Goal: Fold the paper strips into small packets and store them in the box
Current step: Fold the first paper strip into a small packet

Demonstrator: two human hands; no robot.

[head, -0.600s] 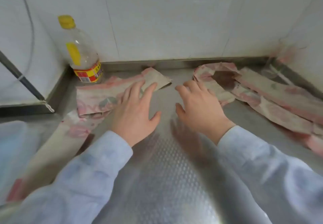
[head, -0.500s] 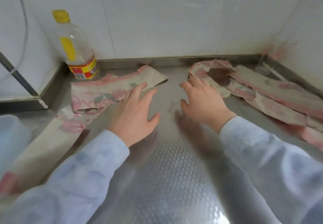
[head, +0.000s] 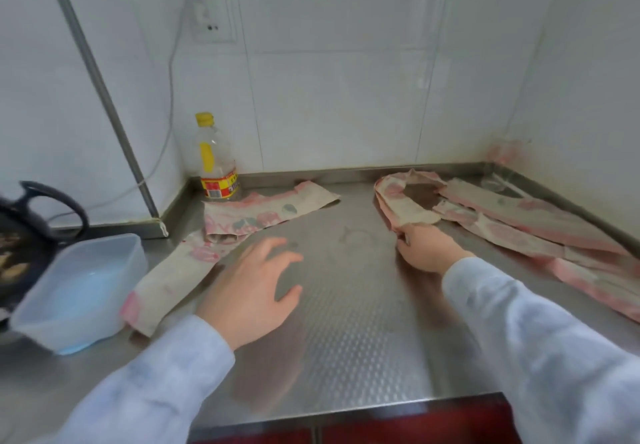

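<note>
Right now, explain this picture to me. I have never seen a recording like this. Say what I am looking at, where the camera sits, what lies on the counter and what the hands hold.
There is no machine here: a camera worn on a person's head looks down at their two bare hands in pale sleeves. The surface is a steel counter in a tiled corner. The left hand hovers open and holds nothing. The right hand grips the near end of a pink-printed paper strip. More strips lie to the right and another strip to the left. A clear plastic box waits at the left edge, beside a dark kettle. A yellow-capped bottle stands by the wall.
</note>
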